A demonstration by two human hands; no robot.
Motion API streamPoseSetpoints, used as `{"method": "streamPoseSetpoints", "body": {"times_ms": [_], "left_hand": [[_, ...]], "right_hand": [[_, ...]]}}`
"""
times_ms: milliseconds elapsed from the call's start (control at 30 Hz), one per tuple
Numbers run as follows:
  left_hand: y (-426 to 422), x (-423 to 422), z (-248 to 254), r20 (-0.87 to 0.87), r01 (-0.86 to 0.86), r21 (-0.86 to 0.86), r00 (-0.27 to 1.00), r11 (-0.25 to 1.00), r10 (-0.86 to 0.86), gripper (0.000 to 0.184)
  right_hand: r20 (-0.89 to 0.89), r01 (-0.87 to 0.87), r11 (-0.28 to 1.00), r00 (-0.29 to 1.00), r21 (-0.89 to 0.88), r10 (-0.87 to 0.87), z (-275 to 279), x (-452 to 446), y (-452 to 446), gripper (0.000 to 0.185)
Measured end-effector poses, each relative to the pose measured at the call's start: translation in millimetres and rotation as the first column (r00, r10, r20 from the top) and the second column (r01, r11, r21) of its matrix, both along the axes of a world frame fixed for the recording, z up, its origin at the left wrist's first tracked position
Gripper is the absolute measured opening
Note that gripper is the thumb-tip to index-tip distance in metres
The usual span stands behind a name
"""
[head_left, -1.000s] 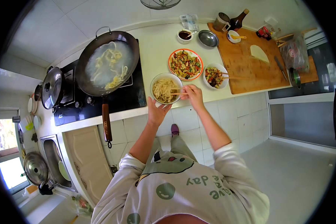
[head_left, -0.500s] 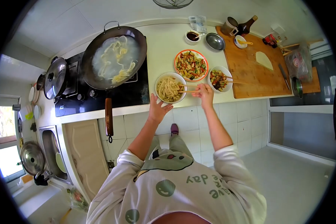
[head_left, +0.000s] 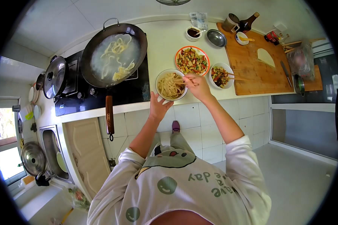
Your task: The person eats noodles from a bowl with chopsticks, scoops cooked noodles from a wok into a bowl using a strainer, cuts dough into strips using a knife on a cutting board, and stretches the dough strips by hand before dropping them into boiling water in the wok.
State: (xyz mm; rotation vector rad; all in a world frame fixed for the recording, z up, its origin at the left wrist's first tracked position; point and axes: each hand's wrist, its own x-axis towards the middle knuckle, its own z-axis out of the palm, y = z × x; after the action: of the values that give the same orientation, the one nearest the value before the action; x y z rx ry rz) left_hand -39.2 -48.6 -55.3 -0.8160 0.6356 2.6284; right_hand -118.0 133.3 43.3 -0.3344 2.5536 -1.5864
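A white bowl of noodles (head_left: 170,85) stands near the counter's front edge. My left hand (head_left: 160,106) rests against the bowl's near left side with its fingers apart. Pinched in my right hand (head_left: 196,85) is a pair of chopsticks (head_left: 183,81), whose tips reach into the noodles. Behind the bowl is an orange-rimmed plate of chopped vegetables (head_left: 192,60). To its right, a smaller white bowl (head_left: 220,76) holds a similar mix, with another pair of chopsticks across it.
A wok (head_left: 114,55) with noodles in cloudy liquid sits on the black stove (head_left: 101,98), its handle jutting past the front edge. Dark sauce (head_left: 193,32) and a metal bowl (head_left: 216,38) stand behind. The wooden board (head_left: 251,82) bears dough (head_left: 265,57) and a knife (head_left: 285,71).
My right hand has moved left and up, closer over the noodle bowl, with the chopsticks now steeper. My left hand stays at the bowl's side.
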Motion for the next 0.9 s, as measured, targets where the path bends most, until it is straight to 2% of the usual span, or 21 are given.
{"method": "streamPoseSetpoints", "body": {"times_ms": [33,100,133,200,233,267,300,367,400,433,500,533,633,700,767,833,867,900], "left_hand": [[-1,1,-1,-0.002,0.0,0.002,1.0,1.0,0.0,0.075],[-2,2,-4,-0.022,0.018,0.022,1.0,1.0,-0.018,0.076],[-2,2,-5,-0.02,0.015,0.027,1.0,1.0,-0.015,0.076],[-2,1,-5,-0.05,-0.012,0.03,0.999,0.999,0.013,0.076],[-1,1,-4,-0.049,-0.01,0.03,0.999,0.999,0.011,0.076],[-2,-1,-1,-0.03,-0.004,0.025,1.0,1.0,0.005,0.077],[-2,-2,0,-0.009,0.0,0.021,1.0,1.0,0.0,0.077],[-3,-1,-4,-0.001,-0.008,0.036,1.0,0.999,0.008,0.077],[-3,-2,-5,0.001,-0.02,0.05,1.0,0.999,0.02,0.077],[-2,-2,-4,0.002,-0.02,0.054,1.0,0.998,0.02,0.077],[0,-1,-1,-0.014,-0.025,0.041,1.0,0.999,0.025,0.077],[0,-1,-1,-0.014,-0.024,0.041,1.0,0.999,0.025,0.077],[0,-3,-1,-0.002,-0.015,0.022,1.0,1.0,0.015,0.076],[0,-4,-4,0.021,-0.039,0.075,0.999,0.996,0.037,0.076],[2,-3,-5,0.034,-0.042,0.063,0.999,0.997,0.04,0.075],[3,-4,-5,0.042,-0.049,0.048,0.998,0.998,0.047,0.075],[3,-4,-4,0.05,-0.034,0.039,0.998,0.999,0.032,0.075],[2,-3,-4,0.06,-0.02,0.029,0.998,0.999,0.018,0.075]], "right_hand": [[-0.002,0.0,1.0,1.0,0.002,0.0,11,2,1,0.022],[0.058,0.145,0.98,0.989,-0.134,-0.138,24,2,10,0.022],[-0.036,0.153,0.984,0.987,-0.09,-0.157,6,-3,16,0.021],[-0.023,0.141,0.986,0.989,-0.086,-0.143,-57,-9,17,0.02],[-0.012,0.129,0.988,0.991,-0.085,-0.131,-58,-8,10,0.02],[0.13,0.086,0.988,0.989,-0.125,-0.07,-58,3,10,0.018],[0.13,0.087,0.988,0.989,-0.125,-0.071,-46,4,12,0.018],[0.001,0.058,0.998,0.998,-0.003,-0.058,-25,10,22,0.015],[-0.029,0.136,0.986,0.99,-0.092,-0.14,-13,14,26,0.013],[-0.029,0.136,0.987,0.99,-0.088,-0.139,-30,12,31,0.013],[-0.15,0.201,0.969,0.963,-0.147,-0.222,-74,6,38,0.019],[-0.103,0.152,0.98,0.981,-0.128,-0.165,-73,14,25,0.018],[-0.007,0.138,0.978,0.99,-0.156,-0.141,-48,33,-5,0.016],[-0.015,0.168,0.962,0.984,-0.213,-0.176,-20,36,7,0.015],[-0.033,0.228,0.972,0.974,0.054,-0.226,-3,37,24,0.017],[0.022,0.247,0.965,0.968,0.093,-0.25,-28,38,30,0.017],[0.164,0.36,0.922,0.927,-0.139,-0.337,-42,42,29,0.017],[0.321,0.478,0.809,0.868,-0.342,-0.378,-54,47,28,0.017]]}}
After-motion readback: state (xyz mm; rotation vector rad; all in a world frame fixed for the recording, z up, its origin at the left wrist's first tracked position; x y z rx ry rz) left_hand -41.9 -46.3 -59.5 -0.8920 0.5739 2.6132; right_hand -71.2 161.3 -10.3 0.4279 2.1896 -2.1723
